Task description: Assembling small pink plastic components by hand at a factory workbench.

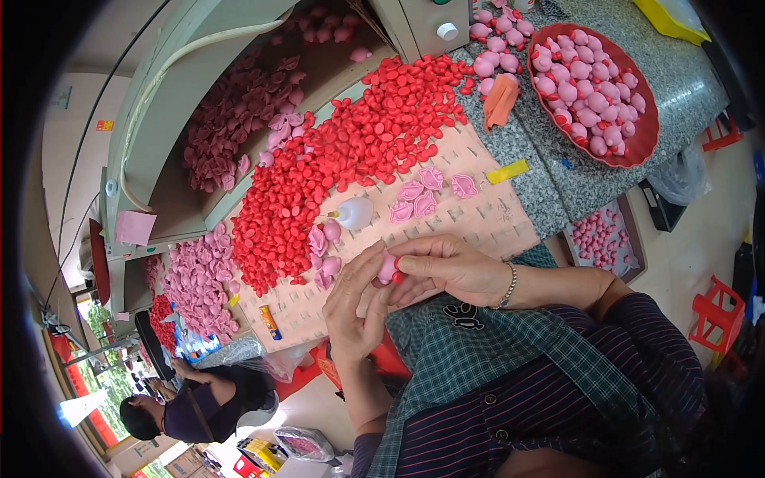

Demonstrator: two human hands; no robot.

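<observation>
My left hand and my right hand meet over the front edge of the work mat. Between their fingertips is a small pink rounded piece, which my left fingers hold. A small red piece sits against its side, pinched by my right thumb and fingers. Just beyond my left hand lie several loose pink ruffled pieces with round pink parts. Nearby is a white squeeze bottle with a narrow tip. Several pink ruffled pieces lie apart on the mat, farther off.
A long heap of red pieces spans the mat. Pink ruffled pieces pile at left, near a yellow-orange tube. A red bowl of pink-and-red pieces stands at right. A grey-green cabinet rises behind; another person sits lower left.
</observation>
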